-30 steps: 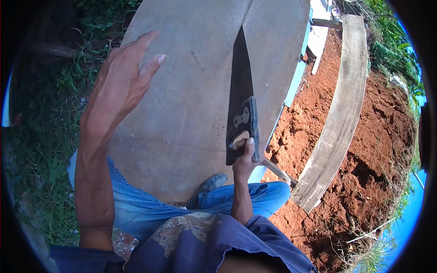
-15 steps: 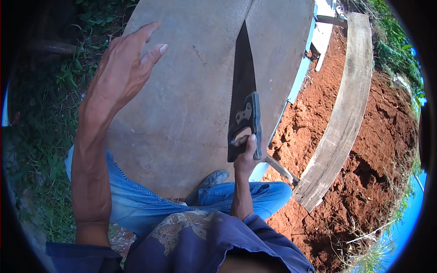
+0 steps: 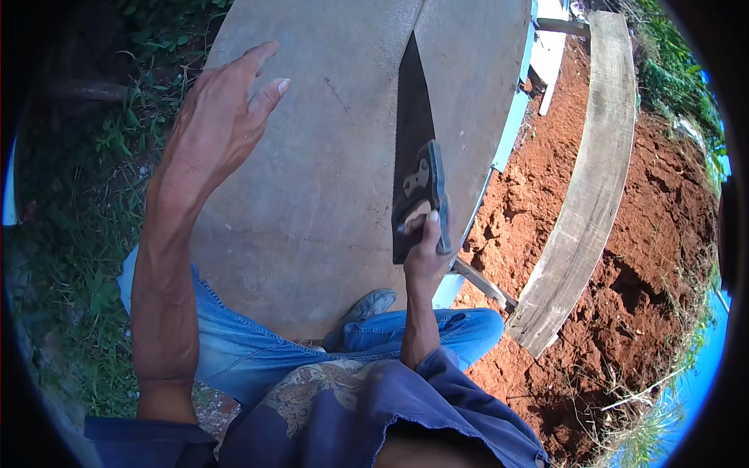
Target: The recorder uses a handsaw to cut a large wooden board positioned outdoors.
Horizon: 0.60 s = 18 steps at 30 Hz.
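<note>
One plank [image 3: 595, 171] flanks right hand [image 3: 425, 253], curled round saw [image 3: 413, 140]; left hand [image 3: 214, 121] (seemingly empty) spread

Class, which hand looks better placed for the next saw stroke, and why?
Probably the right hand: it grips the saw by its handle, while the left hand holds nothing and lies toward the board's left side.

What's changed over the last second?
The right hand has pushed the saw slightly forward, away from the body. Nothing was newly gripped or let go. The left hand stays open by the left edge of the sheet; the long board lies as before.
</note>
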Available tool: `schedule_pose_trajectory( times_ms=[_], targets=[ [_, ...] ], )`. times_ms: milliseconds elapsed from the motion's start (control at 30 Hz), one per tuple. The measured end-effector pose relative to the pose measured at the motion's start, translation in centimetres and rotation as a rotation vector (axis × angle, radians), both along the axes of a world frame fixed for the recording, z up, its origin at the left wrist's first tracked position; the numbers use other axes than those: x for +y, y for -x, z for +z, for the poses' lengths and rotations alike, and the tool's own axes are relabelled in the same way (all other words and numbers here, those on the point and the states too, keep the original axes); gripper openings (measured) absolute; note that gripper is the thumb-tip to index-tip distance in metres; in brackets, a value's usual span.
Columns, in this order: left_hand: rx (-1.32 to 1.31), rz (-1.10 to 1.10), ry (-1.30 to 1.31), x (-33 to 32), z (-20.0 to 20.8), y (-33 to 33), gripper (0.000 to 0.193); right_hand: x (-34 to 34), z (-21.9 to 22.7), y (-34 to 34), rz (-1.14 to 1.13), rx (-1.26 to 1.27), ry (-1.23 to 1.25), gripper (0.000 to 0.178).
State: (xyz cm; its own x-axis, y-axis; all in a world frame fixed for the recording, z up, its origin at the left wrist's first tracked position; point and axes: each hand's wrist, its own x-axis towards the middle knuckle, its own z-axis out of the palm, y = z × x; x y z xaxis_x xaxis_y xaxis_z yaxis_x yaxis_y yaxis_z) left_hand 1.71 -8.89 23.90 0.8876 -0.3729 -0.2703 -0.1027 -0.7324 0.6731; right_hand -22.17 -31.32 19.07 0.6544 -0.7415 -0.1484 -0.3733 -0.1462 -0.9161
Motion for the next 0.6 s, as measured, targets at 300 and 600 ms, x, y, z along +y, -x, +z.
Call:
schedule_pose_trajectory(
  times_ms=[300, 600],
  targets=[
    [-0.078, -0.008, 0.053, -2.2, 0.1, 0.7, 0.050, -8.8, -7.7, -16.3, -0.049, -0.159, 0.062, 0.028],
    [-0.049, 0.052, -0.017, 1.5, 1.3, -0.5, 0.049, 3.0, 7.1, 7.6, -0.052, 0.012, -0.062, 0.057]
  ],
)
